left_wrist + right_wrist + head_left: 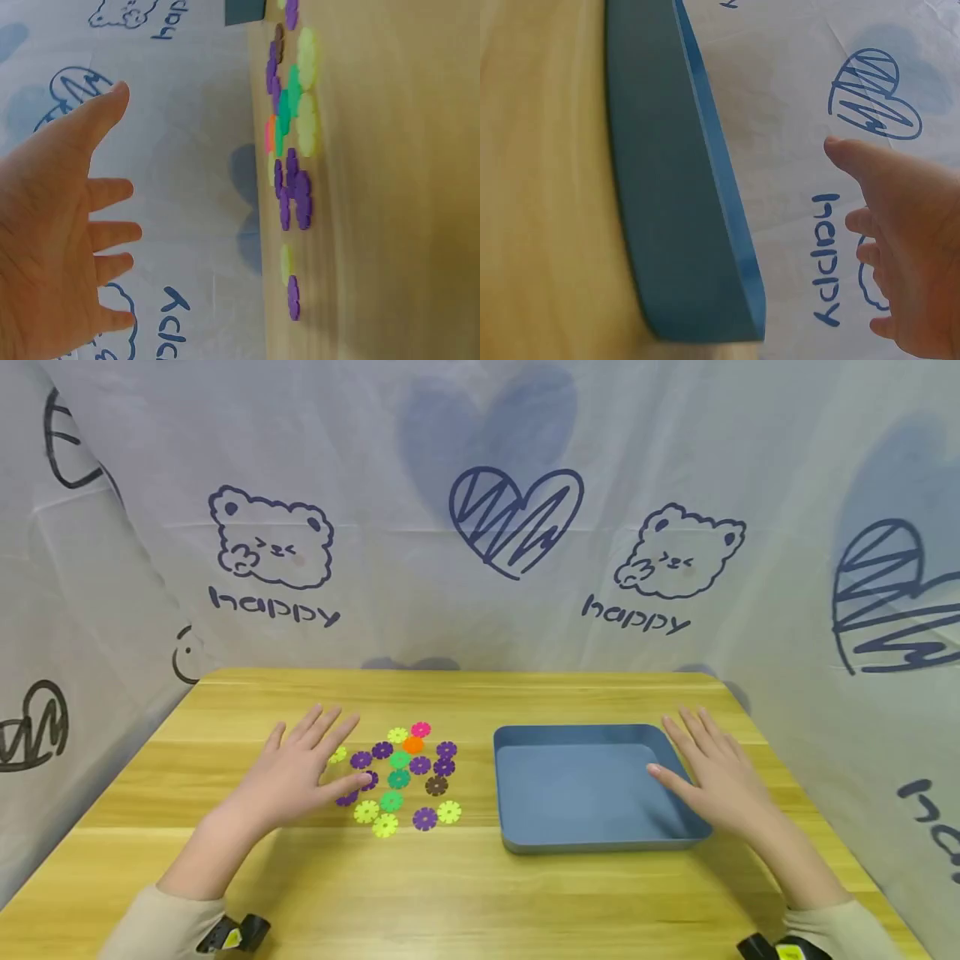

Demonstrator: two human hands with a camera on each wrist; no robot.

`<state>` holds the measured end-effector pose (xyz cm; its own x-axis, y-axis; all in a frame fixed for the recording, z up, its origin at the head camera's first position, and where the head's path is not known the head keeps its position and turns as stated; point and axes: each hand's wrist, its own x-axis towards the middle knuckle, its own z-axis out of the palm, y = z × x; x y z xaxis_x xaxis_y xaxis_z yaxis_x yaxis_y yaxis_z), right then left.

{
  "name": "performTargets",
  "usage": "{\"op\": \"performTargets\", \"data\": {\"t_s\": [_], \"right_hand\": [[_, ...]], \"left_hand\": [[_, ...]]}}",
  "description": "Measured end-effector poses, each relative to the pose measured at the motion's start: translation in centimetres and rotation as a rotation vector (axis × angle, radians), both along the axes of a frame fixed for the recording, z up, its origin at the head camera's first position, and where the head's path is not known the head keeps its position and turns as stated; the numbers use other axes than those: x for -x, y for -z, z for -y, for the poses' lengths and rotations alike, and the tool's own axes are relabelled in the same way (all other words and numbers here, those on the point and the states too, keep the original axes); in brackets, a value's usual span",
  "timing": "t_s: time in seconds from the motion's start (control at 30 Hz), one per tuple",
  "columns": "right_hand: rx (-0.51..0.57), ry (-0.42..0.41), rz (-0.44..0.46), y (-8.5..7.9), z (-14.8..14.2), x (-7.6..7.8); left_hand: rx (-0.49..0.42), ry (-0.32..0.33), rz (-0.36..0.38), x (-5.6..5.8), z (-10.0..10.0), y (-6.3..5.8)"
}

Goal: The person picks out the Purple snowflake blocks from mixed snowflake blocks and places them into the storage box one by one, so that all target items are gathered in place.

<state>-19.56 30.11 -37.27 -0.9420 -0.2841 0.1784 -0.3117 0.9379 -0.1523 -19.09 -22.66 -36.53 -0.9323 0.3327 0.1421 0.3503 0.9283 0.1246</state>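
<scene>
My left hand (292,774) hovers with fingers spread over the left edge of a scatter of flower-shaped plastic discs, holding nothing. Among them are a purple disc (424,819), a yellow disc (385,825), a green disc (392,801), an orange disc (413,745), a pink disc (421,729) and a brown disc (437,786). Part of the group is hidden beneath that hand. To the right lies a shallow blue tray (577,789) with nothing inside. Above its right rim my right hand (720,781) is held out, fingers extended, gripping nothing.
The wooden table (480,902) carries the discs and the tray. A white cloth (390,577) with bear and heart drawings hangs behind the table and along both sides. Each wrist wears a strapped black camera (236,933).
</scene>
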Motion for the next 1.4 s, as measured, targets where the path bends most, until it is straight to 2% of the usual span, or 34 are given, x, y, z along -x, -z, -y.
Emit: {"op": "performTargets", "data": {"t_s": [0.17, 0.27, 0.43, 0.63, 0.8, 0.97, 1.17, 1.4], "right_hand": [[0.013, -0.022, -0.014, 1.0, -1.3, -1.5], [0.02, -0.029, 0.002, 1.8, -2.0, -2.1], [0.057, -0.032, 0.081, 2.7, -2.8, -2.5], [0.113, -0.023, 0.183, 3.4, -3.5, -2.3], [0.123, -0.021, 0.246, 4.2, -3.8, -2.2], [0.122, -0.025, 0.25, 4.6, -3.7, -2.2], [0.135, -0.039, 0.246, 4.6, -3.8, -2.2], [0.138, -0.051, 0.238, 4.8, -3.8, -2.1]], "left_hand": [[-0.008, 0.094, -0.103, -1.1, 0.3, 1.1], [-0.066, 0.114, -0.094, -1.5, 0.6, 1.9], [-0.206, 0.072, -0.013, -1.5, 1.3, 3.1], [-0.351, 0.012, 0.118, -0.2, 1.8, 4.1], [-0.42, -0.003, 0.218, 0.9, 1.8, 4.7], [-0.49, -0.047, 0.345, 1.5, 2.0, 5.2], [-0.481, -0.077, 0.414, 1.9, 2.2, 5.6], [-0.423, -0.062, 0.385, 2.4, 2.2, 5.5]]}}
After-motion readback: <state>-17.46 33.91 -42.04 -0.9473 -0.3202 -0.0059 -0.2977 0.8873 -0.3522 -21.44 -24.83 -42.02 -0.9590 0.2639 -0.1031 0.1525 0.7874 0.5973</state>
